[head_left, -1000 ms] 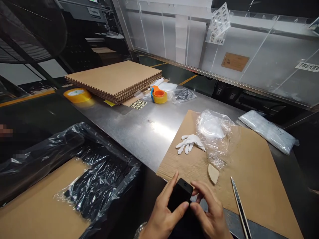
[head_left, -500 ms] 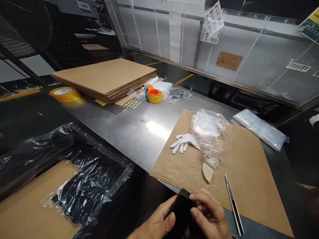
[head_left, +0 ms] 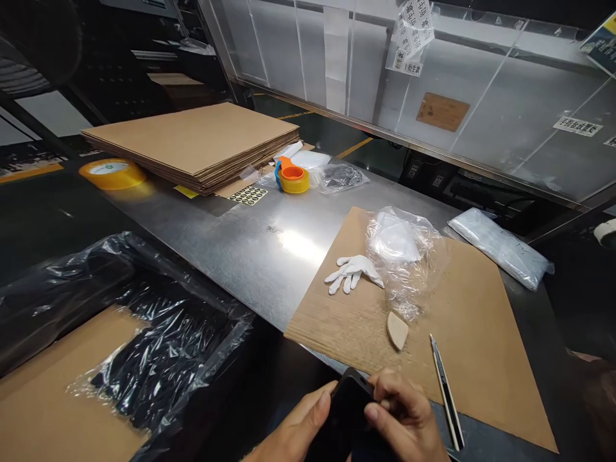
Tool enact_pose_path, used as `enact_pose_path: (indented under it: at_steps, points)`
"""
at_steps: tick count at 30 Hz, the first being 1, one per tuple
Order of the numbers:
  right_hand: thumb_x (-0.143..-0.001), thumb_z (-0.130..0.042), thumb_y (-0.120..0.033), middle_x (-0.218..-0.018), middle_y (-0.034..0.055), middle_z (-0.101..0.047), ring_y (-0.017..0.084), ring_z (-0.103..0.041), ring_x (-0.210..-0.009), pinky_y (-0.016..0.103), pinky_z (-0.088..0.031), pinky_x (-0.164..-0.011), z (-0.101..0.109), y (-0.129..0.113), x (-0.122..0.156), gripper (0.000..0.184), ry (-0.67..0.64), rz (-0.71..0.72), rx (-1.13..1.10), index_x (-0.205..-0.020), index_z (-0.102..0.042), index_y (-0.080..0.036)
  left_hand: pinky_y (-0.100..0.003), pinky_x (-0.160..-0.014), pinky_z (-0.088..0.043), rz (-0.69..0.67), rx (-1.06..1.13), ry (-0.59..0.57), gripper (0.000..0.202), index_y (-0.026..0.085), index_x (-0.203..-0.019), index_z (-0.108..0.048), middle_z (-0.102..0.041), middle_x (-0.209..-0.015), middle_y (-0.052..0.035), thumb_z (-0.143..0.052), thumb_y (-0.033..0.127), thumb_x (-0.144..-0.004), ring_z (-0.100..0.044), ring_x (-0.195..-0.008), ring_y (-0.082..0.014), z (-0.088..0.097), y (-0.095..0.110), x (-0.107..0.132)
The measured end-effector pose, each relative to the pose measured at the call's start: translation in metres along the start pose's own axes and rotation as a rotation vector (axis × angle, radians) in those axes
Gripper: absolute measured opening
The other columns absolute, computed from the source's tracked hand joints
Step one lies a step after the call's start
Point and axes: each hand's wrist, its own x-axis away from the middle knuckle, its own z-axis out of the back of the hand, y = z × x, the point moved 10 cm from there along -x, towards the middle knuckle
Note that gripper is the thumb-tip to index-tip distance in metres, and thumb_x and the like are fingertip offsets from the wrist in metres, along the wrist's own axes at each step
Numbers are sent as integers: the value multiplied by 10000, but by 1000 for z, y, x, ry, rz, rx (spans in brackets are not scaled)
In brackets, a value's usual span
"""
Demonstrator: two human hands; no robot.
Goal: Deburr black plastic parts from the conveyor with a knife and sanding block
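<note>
At the bottom edge, both of my hands hold a small black block. My left hand cups its left side with the thumb along the edge. My right hand curls over its right side, fingertips pressed on the top. They sit just in front of a brown cardboard sheet lying on the steel table. On the sheet lie a white glove, a crumpled clear bag, a small beige wedge and a thin pen-like tool.
A box lined with black plastic film and cardboard stands at the left. Farther back are a stack of cardboard sheets, a yellow tape roll, an orange tape dispenser, a sticker sheet and plastic bags. A clear screen rises behind the table.
My hands and the black block have sunk lower in the picture. The right hand has closed further over the block's top, and the view has drifted slightly up and right.
</note>
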Motion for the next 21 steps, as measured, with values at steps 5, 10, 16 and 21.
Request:
enact_pose_path:
  at_steps: [5, 10, 16, 21]
  points:
    - [-838, -537, -257, -717, 1, -552, 100, -526, -554, 192, -419, -489, -3, 1, 0, 173, -18, 13, 21, -1006, -573, -237, -234, -503, -398, 25, 61, 46, 578, 144, -1080, -524, -646, -651, -69, -352, 628, -816, -567, -560, -154, 4, -1, 4]
    - [-852, -531, -290, -648, -17, -553, 85, -528, -515, 193, -436, -503, -8, 15, 2, 132, 19, -105, -76, -758, -507, -201, -200, -443, -376, 59, 182, 145, 481, 149, -944, -564, -653, -591, -59, -369, 577, -843, -553, -465, -124, 5, -9, 2]
    - [-884, -422, -456, -878, 83, -636, 173, -629, -696, 299, -520, -632, 73, 62, 33, 283, 487, -329, 222, -890, -519, -190, -195, -460, -436, 168, 563, 161, 602, 69, -708, -629, -641, -645, -78, -342, 578, -853, -597, -469, -115, 9, -21, -12]
    - [-849, -310, -589, -860, 153, -581, 315, -573, -818, 443, -477, -683, 125, 97, 52, 514, 412, -415, 1145, -926, -567, -151, -254, -682, -506, 33, 789, 164, 507, 35, -848, -655, -656, -775, -99, -414, 481, -872, -648, -679, -159, 26, 1, -20]
